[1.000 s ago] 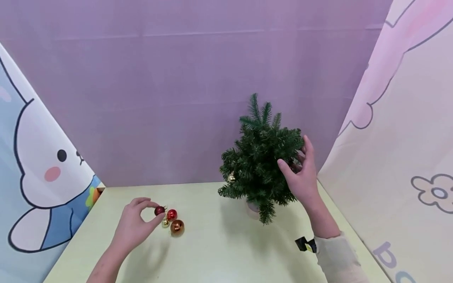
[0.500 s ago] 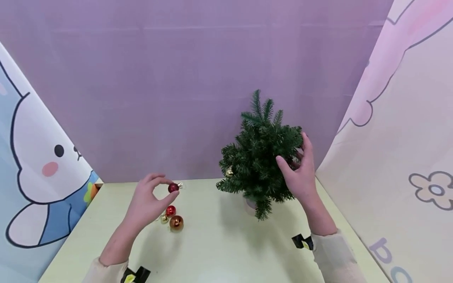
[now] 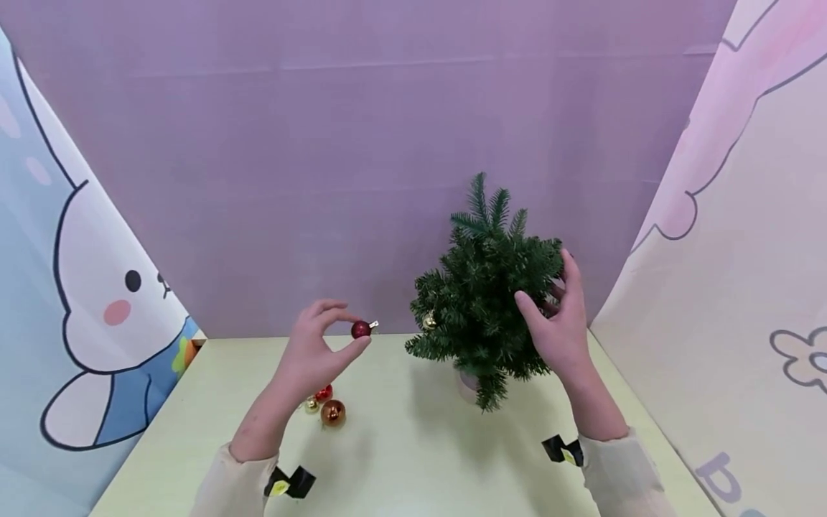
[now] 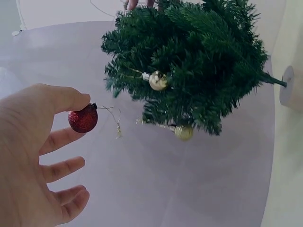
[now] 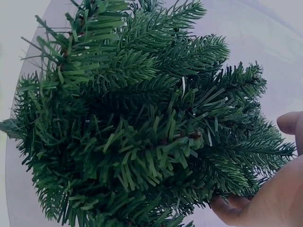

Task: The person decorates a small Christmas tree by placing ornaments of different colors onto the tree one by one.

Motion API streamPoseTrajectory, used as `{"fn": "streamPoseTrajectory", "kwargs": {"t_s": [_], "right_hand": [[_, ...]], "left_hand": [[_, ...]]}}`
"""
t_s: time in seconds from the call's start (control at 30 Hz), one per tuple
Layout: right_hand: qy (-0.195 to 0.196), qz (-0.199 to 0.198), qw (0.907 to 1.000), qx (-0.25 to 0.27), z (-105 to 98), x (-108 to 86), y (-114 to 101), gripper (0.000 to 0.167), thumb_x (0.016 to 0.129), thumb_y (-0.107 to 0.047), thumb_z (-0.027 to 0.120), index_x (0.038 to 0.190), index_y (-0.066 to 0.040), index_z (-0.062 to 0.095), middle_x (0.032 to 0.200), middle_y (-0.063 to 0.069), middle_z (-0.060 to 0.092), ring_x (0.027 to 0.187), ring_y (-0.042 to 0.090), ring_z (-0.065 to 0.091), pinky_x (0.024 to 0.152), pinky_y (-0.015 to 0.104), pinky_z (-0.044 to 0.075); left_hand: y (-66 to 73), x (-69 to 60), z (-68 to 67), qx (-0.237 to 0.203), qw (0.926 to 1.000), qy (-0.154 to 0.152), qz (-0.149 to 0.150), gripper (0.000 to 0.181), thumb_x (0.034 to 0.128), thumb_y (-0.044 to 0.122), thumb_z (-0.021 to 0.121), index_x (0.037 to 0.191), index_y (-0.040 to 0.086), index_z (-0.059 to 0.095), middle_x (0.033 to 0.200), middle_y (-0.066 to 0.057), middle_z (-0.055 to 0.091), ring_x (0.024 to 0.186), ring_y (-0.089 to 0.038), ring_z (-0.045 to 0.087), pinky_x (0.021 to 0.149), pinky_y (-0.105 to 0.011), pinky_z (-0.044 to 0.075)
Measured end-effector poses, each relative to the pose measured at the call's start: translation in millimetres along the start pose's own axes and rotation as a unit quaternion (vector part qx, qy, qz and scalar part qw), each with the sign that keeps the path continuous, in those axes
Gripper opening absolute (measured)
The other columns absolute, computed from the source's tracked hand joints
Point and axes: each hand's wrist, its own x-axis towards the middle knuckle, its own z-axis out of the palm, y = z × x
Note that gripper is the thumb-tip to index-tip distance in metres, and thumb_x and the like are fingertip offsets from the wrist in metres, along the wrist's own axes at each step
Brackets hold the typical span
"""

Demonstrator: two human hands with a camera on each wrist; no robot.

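Note:
Between thumb and index finger, my left hand (image 3: 318,349) pinches a small dark red glittery Christmas bauble (image 4: 83,118) with a thin gold hanging loop. It is held in the air left of the small artificial Christmas tree (image 3: 491,301). My right hand (image 3: 561,327) cups the tree's right side, thumb in front and fingers curled behind the branches. In the right wrist view, foliage covers part of those fingers. A shiny gold bauble (image 4: 158,81) and a glittery gold bauble (image 4: 183,132) hang on the tree's left side.
Below my left forearm, a copper bauble (image 3: 333,413), a bright red bauble (image 3: 324,393) and a small gold bauble (image 3: 312,405) lie on the pale table (image 3: 400,467). The tree's round base (image 3: 466,384) stands near the purple backdrop (image 3: 323,179). Printed panels flank the table.
My left hand has lifted the dark red bauble from beside the other baubles and carried it up and right towards the tree. My right hand stays at the tree's right side.

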Motion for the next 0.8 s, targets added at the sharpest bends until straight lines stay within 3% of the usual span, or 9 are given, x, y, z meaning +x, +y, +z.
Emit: {"fn": "streamPoseTrajectory", "kwargs": {"t_s": [0.2, 0.47, 0.63, 0.8], "right_hand": [[-0.009, 0.006, 0.9999, 0.007, 1, -10.1, -26, 0.083, 0.094, -0.02, 0.064, 0.156, -0.029, 0.011, 0.158, 0.012, 0.012, 0.133, 0.042, 0.029, 0.102, 0.061, 0.031], [-0.007, 0.01, 0.9999, 0.0, 2, -12.1, -37, 0.081, 0.094, -0.015, 0.063, 0.157, -0.022, 0.012, 0.157, 0.017, 0.012, 0.133, 0.041, 0.03, 0.103, 0.06, 0.029], [-0.003, 0.0, 0.9999, -0.012, 3, -10.5, -33, 0.082, 0.094, -0.013, 0.064, 0.157, -0.014, 0.011, 0.156, 0.019, 0.014, 0.132, 0.043, 0.032, 0.104, 0.06, 0.029], [0.012, -0.005, 0.9996, -0.026, 0, -5.1, -11, 0.085, 0.093, -0.019, 0.067, 0.157, -0.026, 0.01, 0.158, 0.009, 0.016, 0.133, 0.039, 0.033, 0.104, 0.058, 0.03]], "left_hand": [[7.2, 11.2, 16.7, -0.025, 0.9992, -0.001, 0.033, 0.025, 0.0796, 0.027, 0.081, 0.101, 0.019, 0.071, 0.127, 0.0, 0.054, 0.123, -0.027, 0.044, 0.097, -0.054, 0.036], [24.8, 27.9, 41.5, -0.07, 0.9968, -0.021, 0.034, 0.024, 0.0802, 0.03, 0.081, 0.1, 0.022, 0.071, 0.129, 0.004, 0.053, 0.123, -0.024, 0.041, 0.095, -0.054, 0.037], [33.9, 31.5, 57.3, -0.094, 0.9943, -0.025, 0.043, 0.023, 0.0808, 0.03, 0.08, 0.1, 0.022, 0.071, 0.128, 0.004, 0.054, 0.122, -0.022, 0.041, 0.095, -0.054, 0.038], [45.0, 36.7, 72.8, -0.123, 0.9908, -0.026, 0.049, 0.021, 0.0828, 0.03, 0.079, 0.101, 0.023, 0.07, 0.129, 0.003, 0.054, 0.122, -0.019, 0.04, 0.093, -0.053, 0.039]]}}
